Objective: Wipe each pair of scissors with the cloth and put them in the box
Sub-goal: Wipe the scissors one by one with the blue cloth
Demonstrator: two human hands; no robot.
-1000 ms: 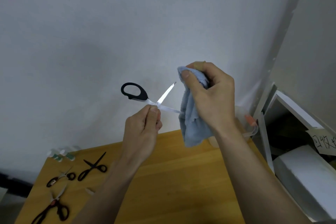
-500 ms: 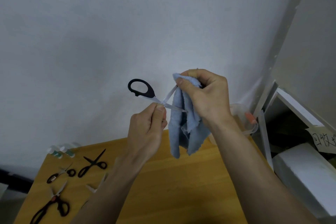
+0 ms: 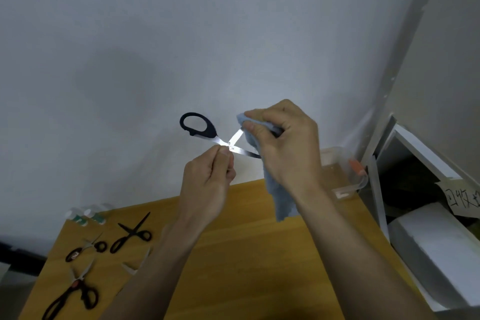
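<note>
High above the table, my left hand (image 3: 207, 184) pinches a black-handled pair of scissors (image 3: 205, 132) near the pivot, with the blades spread apart. My right hand (image 3: 283, 145) grips a light blue cloth (image 3: 281, 197) and pinches it around the tip of the upper blade. The lower blade runs behind the cloth. A clear plastic box (image 3: 345, 176) with an orange clasp sits at the table's far right corner, partly hidden by my right hand.
Three more pairs of scissors (image 3: 132, 234) (image 3: 87, 248) (image 3: 75, 293) lie at the left of the wooden table (image 3: 246, 267), beside small white bottles (image 3: 88, 215). A pale pair (image 3: 136, 262) shows by my left forearm. A white shelf unit (image 3: 428, 215) stands to the right.
My right hand has slid the cloth along the upper blade, first toward the pivot, then back out over the tip. Both hands dropped slightly. The scissors stay spread in my left hand.
</note>
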